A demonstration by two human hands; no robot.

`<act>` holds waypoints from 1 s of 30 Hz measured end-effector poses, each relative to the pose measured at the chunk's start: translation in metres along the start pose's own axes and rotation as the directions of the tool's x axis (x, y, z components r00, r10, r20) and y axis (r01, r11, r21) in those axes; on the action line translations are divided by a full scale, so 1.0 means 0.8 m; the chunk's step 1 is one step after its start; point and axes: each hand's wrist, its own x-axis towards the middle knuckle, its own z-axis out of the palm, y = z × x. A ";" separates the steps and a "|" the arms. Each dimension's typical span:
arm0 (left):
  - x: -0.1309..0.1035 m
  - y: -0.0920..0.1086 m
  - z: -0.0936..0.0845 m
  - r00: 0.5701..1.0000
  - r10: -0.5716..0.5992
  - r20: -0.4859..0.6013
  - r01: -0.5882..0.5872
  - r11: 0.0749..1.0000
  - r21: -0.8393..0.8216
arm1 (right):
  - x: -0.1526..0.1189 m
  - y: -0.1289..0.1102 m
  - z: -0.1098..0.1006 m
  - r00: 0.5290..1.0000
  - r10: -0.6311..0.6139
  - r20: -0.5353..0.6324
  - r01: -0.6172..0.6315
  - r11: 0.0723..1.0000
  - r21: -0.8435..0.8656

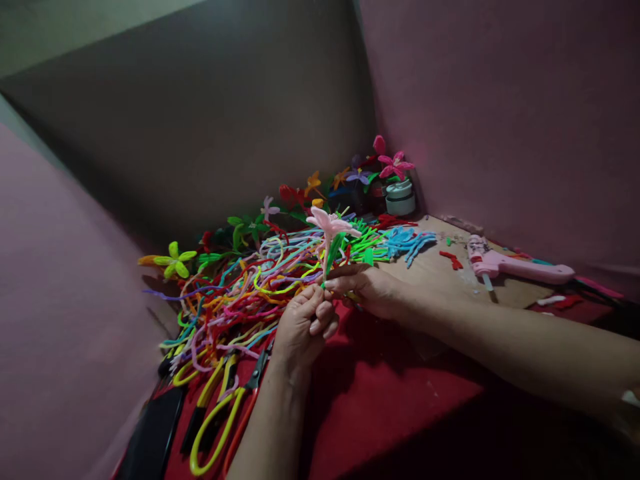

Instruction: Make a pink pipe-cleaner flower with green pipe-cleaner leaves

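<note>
A pale pink pipe-cleaner flower [330, 223] with a green leaf [334, 252] stands upright between my hands, over the front of the pipe-cleaner pile. My left hand [305, 323] is closed in a pinch on the lower end of its stem. Close beside it, my right hand [367, 288] has its fingers closed round the green part just under the leaf. The fingers of both hands nearly meet and hide part of the stem. Another green piece [369, 256] shows just above my right hand.
Colourful pipe cleaners [235, 300] heap behind and left. Yellow-handled scissors [220, 427], pliers [213, 387] and a black phone-like slab [153, 433] lie front left. A pink glue gun [520, 265] rests on a board at right. Finished flowers [395, 165] and a white jar [400, 199] stand behind.
</note>
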 end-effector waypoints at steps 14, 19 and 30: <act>0.002 -0.021 0.001 0.804 0.584 0.110 -0.148 0.017 0.989 | 0.000 0.006 0.004 0.986 -0.096 -0.134 0.100 0.995 0.019; 0.001 -0.010 0.005 0.862 0.502 -0.073 -0.146 0.384 0.912 | -0.001 0.006 0.001 0.990 -0.136 -0.042 0.131 0.986 -0.099; 0.000 0.003 0.005 0.974 0.184 -0.133 -0.138 0.944 0.301 | -0.011 -0.018 0.012 0.993 -0.121 -0.009 0.110 0.923 -0.370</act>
